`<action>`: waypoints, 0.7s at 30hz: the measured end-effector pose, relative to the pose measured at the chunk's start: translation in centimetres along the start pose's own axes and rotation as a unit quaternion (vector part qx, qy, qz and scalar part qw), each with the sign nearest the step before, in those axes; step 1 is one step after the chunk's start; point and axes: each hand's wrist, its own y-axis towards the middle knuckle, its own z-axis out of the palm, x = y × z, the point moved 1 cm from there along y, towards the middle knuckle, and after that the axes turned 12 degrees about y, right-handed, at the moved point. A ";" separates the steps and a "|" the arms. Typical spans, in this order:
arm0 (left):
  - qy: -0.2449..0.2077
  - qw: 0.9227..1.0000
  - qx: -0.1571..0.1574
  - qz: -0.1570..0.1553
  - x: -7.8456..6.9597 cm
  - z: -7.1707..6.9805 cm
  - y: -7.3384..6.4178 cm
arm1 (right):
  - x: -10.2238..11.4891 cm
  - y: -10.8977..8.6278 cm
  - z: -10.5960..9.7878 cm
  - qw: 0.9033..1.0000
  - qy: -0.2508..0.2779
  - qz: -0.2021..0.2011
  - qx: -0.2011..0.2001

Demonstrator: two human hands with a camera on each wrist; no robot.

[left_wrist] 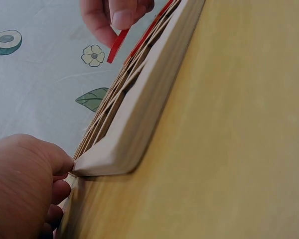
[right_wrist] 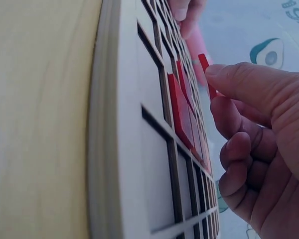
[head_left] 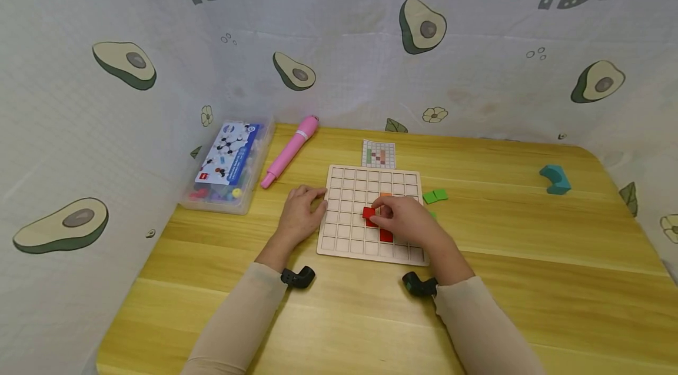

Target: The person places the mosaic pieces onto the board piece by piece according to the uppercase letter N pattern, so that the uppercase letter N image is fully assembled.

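Box of clear plastic (head_left: pixel 228 154), rectangular with a blue-and-white label, lies on the wood-grained surface (head_left: pixel 529 234) left of the square wooden grid board (head_left: pixel 346 216) and reaches further back than it. Next comes a long pink cylindrical stick (head_left: pixel 290 151), slanting between that box and the board's far left corner. My left grip (head_left: pixel 301 215) is relaxed at the board's left edge, thumb and forefinger parted and touching the wood. Just above the board's middle I have a thin red square tile (head_left: pixel 368 212), clear of the cells. Flat red tiles (head_left: pixel 386 235) sit in the board's cells near it. Behind the board's far edge is a small white card printed with a coloured grid (head_left: pixel 378 154); an orange tile (head_left: pixel 385 194) lies right of the board's middle. My right grip (head_left: pixel 406 217) hangs over the board's right half, thumb and forefinger pinched on that red tile, the other fingers curled in. Just past the board's right edge, two bright green square tiles (head_left: pixel 435 195) lie side by side. Furthest right, well apart from the board, is a teal block with a curved notch (head_left: pixel 556 179).
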 end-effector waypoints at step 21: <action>-0.004 1.000 0.004 -0.006 -0.3 -0.3 0.0 | 1.0 2.7 1.0 0.998 -0.051 0.018 0.005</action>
